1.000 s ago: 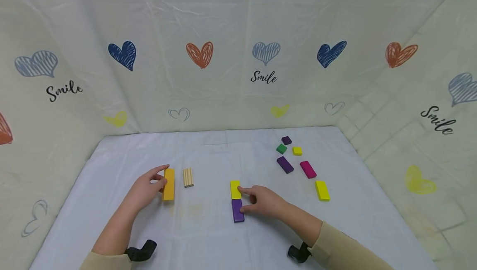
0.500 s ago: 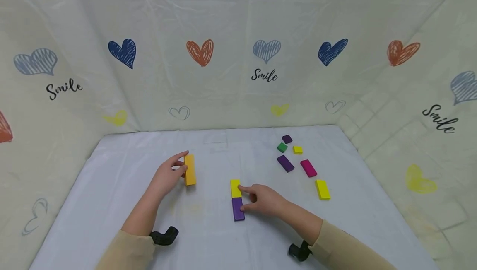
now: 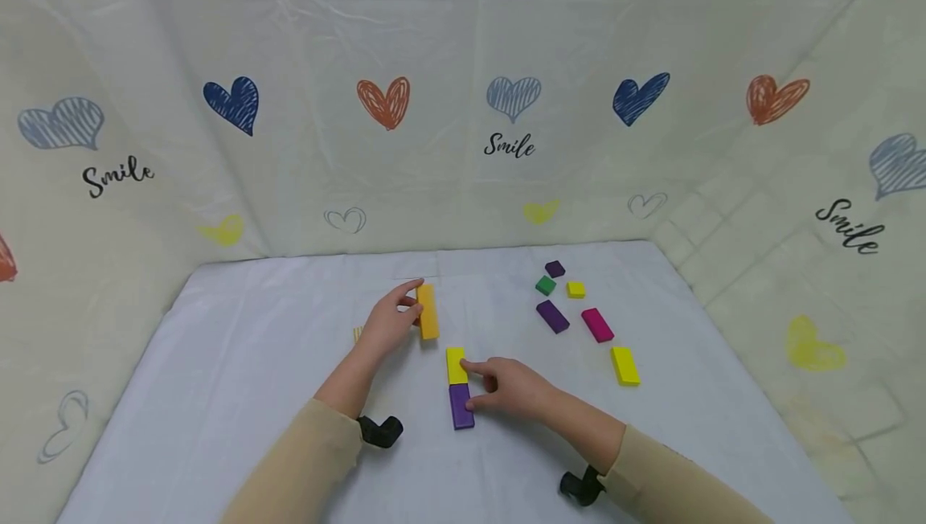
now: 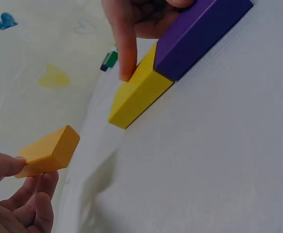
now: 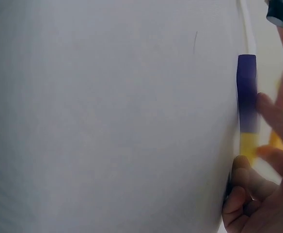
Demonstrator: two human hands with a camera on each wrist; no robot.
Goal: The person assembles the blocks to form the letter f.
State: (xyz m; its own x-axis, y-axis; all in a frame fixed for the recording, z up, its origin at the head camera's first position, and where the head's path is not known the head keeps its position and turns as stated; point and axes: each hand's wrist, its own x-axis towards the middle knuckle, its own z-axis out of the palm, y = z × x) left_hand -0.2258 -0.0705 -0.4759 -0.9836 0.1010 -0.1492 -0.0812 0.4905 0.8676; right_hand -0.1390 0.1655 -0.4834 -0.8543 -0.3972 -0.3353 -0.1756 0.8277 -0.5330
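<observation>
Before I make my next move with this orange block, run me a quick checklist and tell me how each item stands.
1. Orange block secure: ok, pinched between thumb and fingers of your left hand.
2. Yellow block and purple block joined: ok, end to end and touching.
3. Right hand on both: ok, one finger on the yellow, thumb at the purple.
4. Orange block meeting the yellow one: not ok, they are apart.
5. Pink block away from the joined pair: ok, off to the right.
6. Striped block untouched by your left arm: cannot tell, mostly hidden.
</observation>
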